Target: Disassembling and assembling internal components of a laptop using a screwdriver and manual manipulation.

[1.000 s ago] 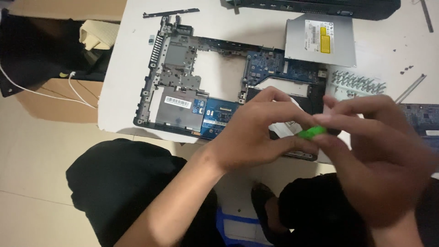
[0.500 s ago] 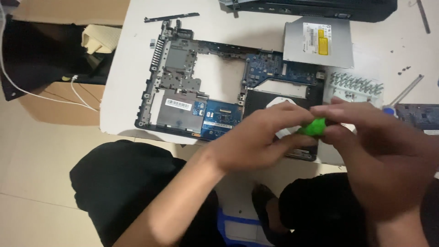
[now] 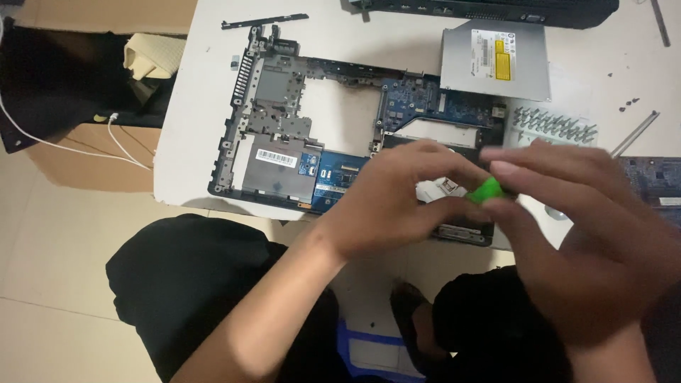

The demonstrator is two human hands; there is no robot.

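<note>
A small green piece sat pinched between the fingertips of the left hand and the right hand, both closed on it, just above the laptop base. It looked bright, glossy, mostly hidden.

We see a small bright green plastic object, mostly hidden, so its full shape we cannot tell. It sits above the near right corner of an opened dark laptop base with a blue circuit board, which lies flat on the white table, its metal plates exposed.
</note>
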